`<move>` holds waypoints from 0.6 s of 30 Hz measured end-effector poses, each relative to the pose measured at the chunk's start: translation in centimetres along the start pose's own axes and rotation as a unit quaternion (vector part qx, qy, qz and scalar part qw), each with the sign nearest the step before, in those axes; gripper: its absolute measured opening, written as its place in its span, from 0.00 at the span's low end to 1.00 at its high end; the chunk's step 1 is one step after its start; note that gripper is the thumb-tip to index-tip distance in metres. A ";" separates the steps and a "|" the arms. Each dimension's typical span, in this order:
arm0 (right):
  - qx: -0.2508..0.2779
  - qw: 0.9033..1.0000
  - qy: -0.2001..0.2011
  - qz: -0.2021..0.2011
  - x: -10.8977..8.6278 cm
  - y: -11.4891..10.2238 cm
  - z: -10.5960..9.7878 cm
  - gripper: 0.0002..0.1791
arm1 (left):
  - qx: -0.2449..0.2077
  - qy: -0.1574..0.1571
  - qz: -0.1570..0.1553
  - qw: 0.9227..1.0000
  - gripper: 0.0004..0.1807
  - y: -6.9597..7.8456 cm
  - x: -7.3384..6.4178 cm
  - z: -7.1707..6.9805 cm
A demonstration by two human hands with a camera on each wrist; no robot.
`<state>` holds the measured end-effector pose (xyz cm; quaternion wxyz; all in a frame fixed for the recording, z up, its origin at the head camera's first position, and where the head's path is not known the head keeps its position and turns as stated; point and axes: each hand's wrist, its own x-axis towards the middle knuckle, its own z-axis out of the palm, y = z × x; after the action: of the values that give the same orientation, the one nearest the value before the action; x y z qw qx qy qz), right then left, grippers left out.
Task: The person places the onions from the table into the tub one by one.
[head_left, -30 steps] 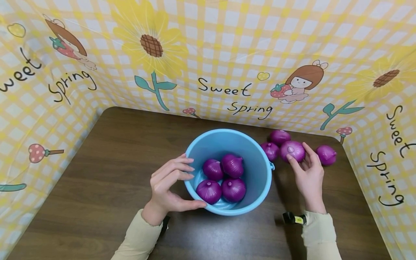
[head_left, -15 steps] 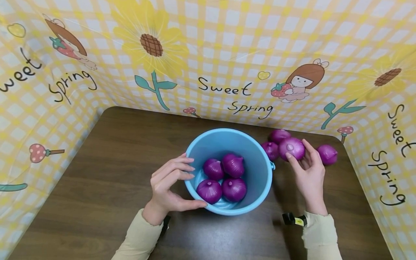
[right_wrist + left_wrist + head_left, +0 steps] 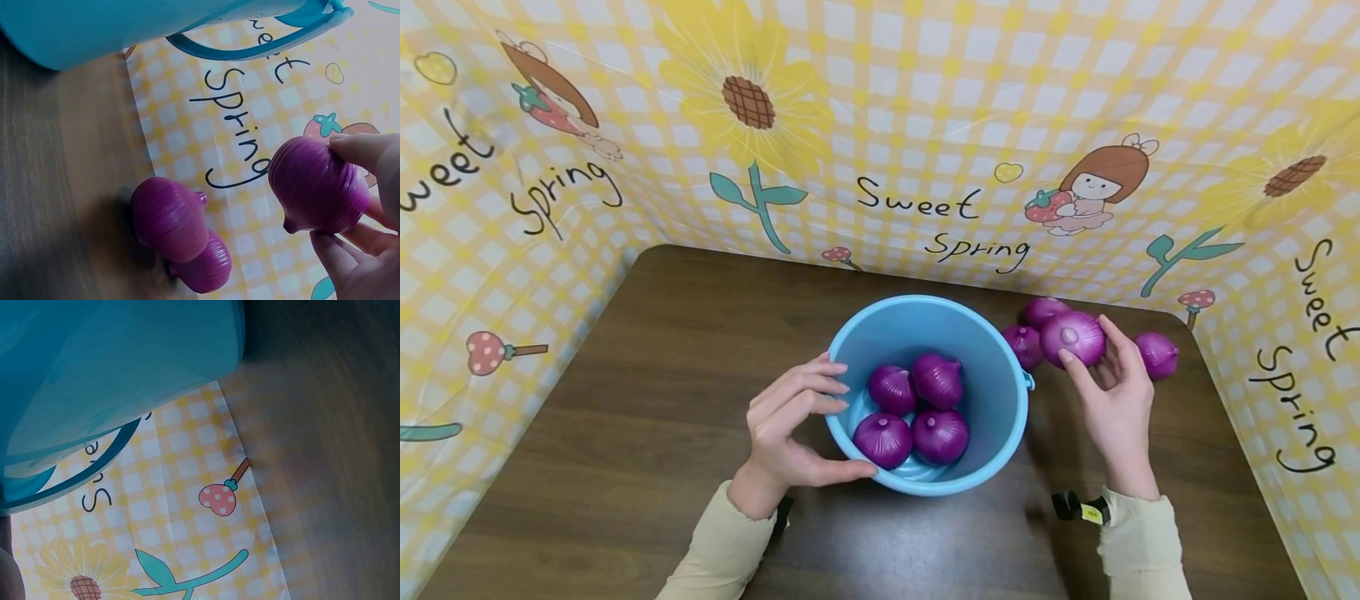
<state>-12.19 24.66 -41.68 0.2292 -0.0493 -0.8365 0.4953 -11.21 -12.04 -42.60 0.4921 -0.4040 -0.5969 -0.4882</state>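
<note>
A light blue bucket [image 3: 992, 400] stands on the brown table in the head view, with several purple onions [image 3: 940, 437] at its bottom. My left hand [image 3: 793, 425] holds the bucket's left side, fingertips over the rim and thumb along its front edge. To the right of the bucket, my right hand [image 3: 1116, 408] pinches another purple onion [image 3: 1072, 337] between thumb and fingers. The right wrist view shows this held onion [image 3: 319, 185] up off the table. Two onions [image 3: 1022, 346] lie just behind and left of it, and one more onion [image 3: 1156, 355] lies right of the hand.
Yellow checked cloth [image 3: 917, 108] with printed flowers and lettering walls off the table's back and both sides. The bucket's handle [image 3: 250, 50] hangs down its far side in the right wrist view. The wooden tabletop [image 3: 685, 333] extends left and in front of the bucket.
My right hand has lifted the onion slightly up and a little to the left. The left hand and the bucket stay where they were.
</note>
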 end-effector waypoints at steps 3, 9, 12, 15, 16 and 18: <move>0.003 1.000 0.004 -0.007 -0.1 -0.2 0.0 0.34 | 0.000 0.000 -0.001 1.000 0.34 0.0 -0.1 0.0; 0.019 1.000 0.009 -0.016 -0.3 -0.7 0.1 0.35 | -0.001 -0.001 -0.002 1.000 0.34 0.0 -0.1 0.0; 0.022 1.000 0.010 -0.020 -0.3 -0.9 0.2 0.36 | -0.001 -0.002 -0.002 1.000 0.35 -0.1 -0.1 0.0; 0.025 0.999 0.011 -0.023 -0.3 -1.0 0.2 0.37 | -0.001 0.000 -0.001 1.000 0.35 0.0 -0.1 0.0; 0.025 0.999 0.012 -0.024 -0.3 -1.1 0.2 0.37 | -0.001 0.000 0.000 1.000 0.35 0.0 -0.1 0.0; 0.028 0.999 0.013 -0.026 -0.3 -1.2 0.2 0.37 | -0.001 0.001 0.000 1.000 0.35 0.0 -0.1 0.0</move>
<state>-11.82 23.77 -40.88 0.2541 -0.0278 -0.8203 0.5115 -11.23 -12.06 -42.70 0.4924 -0.4042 -0.5960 -0.4888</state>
